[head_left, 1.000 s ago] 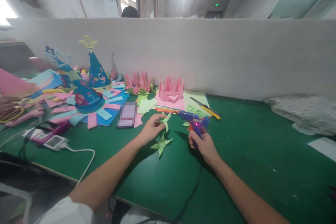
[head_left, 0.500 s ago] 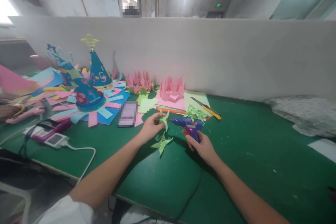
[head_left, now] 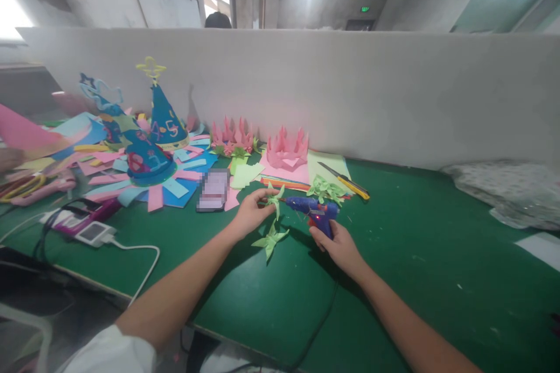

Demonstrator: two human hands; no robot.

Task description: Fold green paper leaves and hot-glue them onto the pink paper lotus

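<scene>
The left hand (head_left: 252, 211) grasps a green flower (head_left: 275, 203) of folded paper between thumb and fingers, just above the green worktop (head_left: 420, 245), toward the middle of its length. The right hand (head_left: 339, 245) is wrapped around the grip of a blue glue gun (head_left: 306, 206), a red light lit on its side. The nozzle points left at the flower – whether it touches cannot be told. A second flower (head_left: 270, 240) lies below, nearer the worktop's front edge. Behind the gun lies a green paper bundle (head_left: 325, 187), with a yellow knife (head_left: 347, 182) beside it on the back-edge side. Along the worktop's back edge stand a plain pink crown (head_left: 286, 150) and, to its left, a pink crown with green trim (head_left: 233, 139). A phone (head_left: 213, 190) lies left of the left hand. Farther toward the left end are two blue cone hats (head_left: 144, 154) amid pink and blue paper strips, and a white charger (head_left: 93, 234) near the front edge. Clear plastic (head_left: 503, 192) is heaped by the back right corner. A white partition (head_left: 394, 93) rises behind everything.
</scene>
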